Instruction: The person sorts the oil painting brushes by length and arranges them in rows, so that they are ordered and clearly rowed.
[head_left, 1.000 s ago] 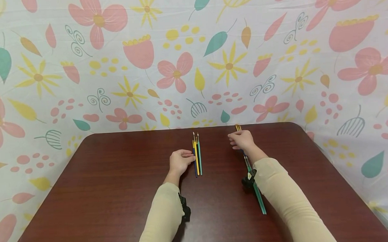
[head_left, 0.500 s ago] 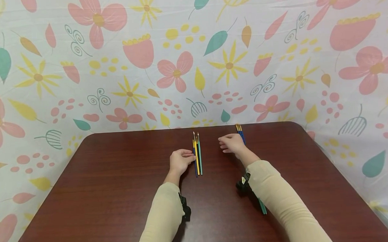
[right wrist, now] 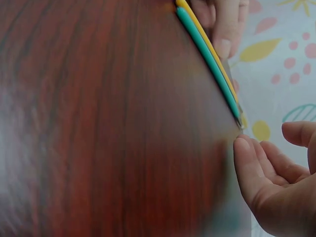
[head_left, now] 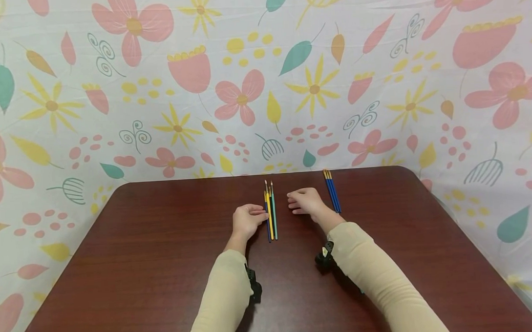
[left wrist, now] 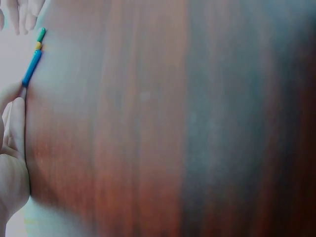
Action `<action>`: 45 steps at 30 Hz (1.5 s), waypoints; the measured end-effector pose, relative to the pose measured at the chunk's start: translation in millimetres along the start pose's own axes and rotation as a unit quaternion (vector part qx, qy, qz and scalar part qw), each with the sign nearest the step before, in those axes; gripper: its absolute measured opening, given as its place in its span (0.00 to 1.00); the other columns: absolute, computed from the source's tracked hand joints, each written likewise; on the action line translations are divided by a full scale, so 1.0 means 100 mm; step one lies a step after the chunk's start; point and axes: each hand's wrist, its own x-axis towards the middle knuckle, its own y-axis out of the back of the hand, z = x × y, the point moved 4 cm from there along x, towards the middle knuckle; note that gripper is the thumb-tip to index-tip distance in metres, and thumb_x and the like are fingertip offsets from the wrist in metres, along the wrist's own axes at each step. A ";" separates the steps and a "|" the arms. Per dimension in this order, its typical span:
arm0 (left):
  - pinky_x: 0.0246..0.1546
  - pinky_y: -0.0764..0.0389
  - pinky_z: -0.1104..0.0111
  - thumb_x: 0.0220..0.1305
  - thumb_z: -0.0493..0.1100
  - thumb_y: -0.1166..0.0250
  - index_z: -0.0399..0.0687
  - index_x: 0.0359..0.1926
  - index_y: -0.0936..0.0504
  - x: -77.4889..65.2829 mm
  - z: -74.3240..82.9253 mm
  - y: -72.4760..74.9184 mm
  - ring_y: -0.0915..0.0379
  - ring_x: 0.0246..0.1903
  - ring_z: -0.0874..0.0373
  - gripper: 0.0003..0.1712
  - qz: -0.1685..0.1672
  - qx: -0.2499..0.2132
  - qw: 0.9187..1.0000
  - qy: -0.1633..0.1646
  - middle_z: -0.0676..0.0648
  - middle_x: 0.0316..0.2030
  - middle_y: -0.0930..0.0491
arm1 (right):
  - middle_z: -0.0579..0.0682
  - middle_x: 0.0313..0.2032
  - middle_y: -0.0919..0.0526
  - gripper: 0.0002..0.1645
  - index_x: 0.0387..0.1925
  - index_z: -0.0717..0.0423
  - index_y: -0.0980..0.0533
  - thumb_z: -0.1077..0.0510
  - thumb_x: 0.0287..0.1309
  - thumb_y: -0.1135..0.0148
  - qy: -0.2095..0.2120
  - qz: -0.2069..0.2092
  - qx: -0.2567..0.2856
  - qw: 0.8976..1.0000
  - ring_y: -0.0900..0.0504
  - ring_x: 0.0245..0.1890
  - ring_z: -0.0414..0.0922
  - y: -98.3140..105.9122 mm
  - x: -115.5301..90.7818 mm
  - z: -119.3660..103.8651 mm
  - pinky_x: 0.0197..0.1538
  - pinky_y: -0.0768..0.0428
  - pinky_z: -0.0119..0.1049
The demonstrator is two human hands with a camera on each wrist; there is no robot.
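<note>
The left hand [head_left: 248, 221], fingers loosely extended, touches the mixed brushes [head_left: 271, 227] on the desk [head_left: 142, 263] at its three o'clock. The right hand [head_left: 307, 202] hangs relaxed, fingertips parted, with blue brushes [head_left: 332, 190] at its two o'clock.

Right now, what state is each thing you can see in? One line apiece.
Center brushes: lying side by side
Left hand: fingers touching the center brushes
Right hand: relaxed, holding nothing
Far-right blue brushes: lying together
Green sliver by right sleeve: mostly hidden, state unclear
</note>
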 end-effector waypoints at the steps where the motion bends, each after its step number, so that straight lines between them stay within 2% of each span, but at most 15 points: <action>1: 0.37 0.16 0.66 0.53 0.39 0.29 0.40 0.43 0.17 0.00 0.00 0.00 0.17 0.38 0.55 0.15 0.000 0.000 1.000 0.000 0.43 0.40 0.15 | 0.63 0.53 0.21 0.24 0.57 0.63 0.28 0.52 0.66 0.46 -0.001 -0.003 0.002 1.000 0.18 0.49 0.52 -0.02 0.00 0.00 0.41 0.16 0.38; 12: 0.36 0.16 0.67 0.52 0.40 0.28 0.42 0.42 0.16 0.02 -0.01 0.00 0.16 0.37 0.56 0.15 0.001 0.010 1.000 0.003 0.44 0.39 0.14 | 0.66 0.57 0.26 0.28 0.63 0.67 0.36 0.54 0.68 0.50 -0.017 -0.046 0.064 0.997 0.20 0.53 0.56 -0.21 0.01 0.01 0.48 0.18 0.43; 19: 0.36 0.17 0.68 0.53 0.40 0.28 0.41 0.43 0.16 0.02 0.01 0.01 0.16 0.37 0.56 0.15 -0.001 0.010 1.000 0.002 0.44 0.38 0.14 | 0.65 0.57 0.25 0.29 0.64 0.66 0.37 0.54 0.68 0.51 -0.039 -0.049 0.100 0.993 0.20 0.53 0.54 -0.30 0.01 -0.01 0.46 0.17 0.40; 27: 0.35 0.17 0.68 0.52 0.39 0.28 0.39 0.43 0.16 0.03 0.01 0.02 0.16 0.36 0.57 0.16 -0.004 0.008 1.000 -0.007 0.44 0.38 0.14 | 0.64 0.57 0.25 0.26 0.63 0.66 0.36 0.56 0.68 0.52 -0.052 -0.044 0.114 0.991 0.20 0.54 0.54 -0.35 0.04 0.00 0.46 0.17 0.39; 36: 0.33 0.17 0.68 0.51 0.39 0.28 0.39 0.42 0.16 0.05 0.00 0.02 0.16 0.34 0.57 0.15 -0.002 0.010 1.000 -0.012 0.43 0.37 0.13 | 0.62 0.55 0.22 0.23 0.60 0.64 0.30 0.58 0.67 0.47 -0.054 -0.032 0.091 0.994 0.16 0.43 0.45 -0.37 0.09 0.01 0.41 0.16 0.35; 45: 0.33 0.17 0.69 0.52 0.39 0.28 0.39 0.42 0.16 0.05 -0.01 0.01 0.16 0.35 0.58 0.16 -0.006 0.002 1.000 -0.005 0.44 0.37 0.13 | 0.56 0.38 0.15 0.21 0.54 0.63 0.25 0.60 0.61 0.40 -0.032 0.000 0.020 0.999 0.18 0.25 0.38 -0.40 0.11 -0.03 0.25 0.20 0.30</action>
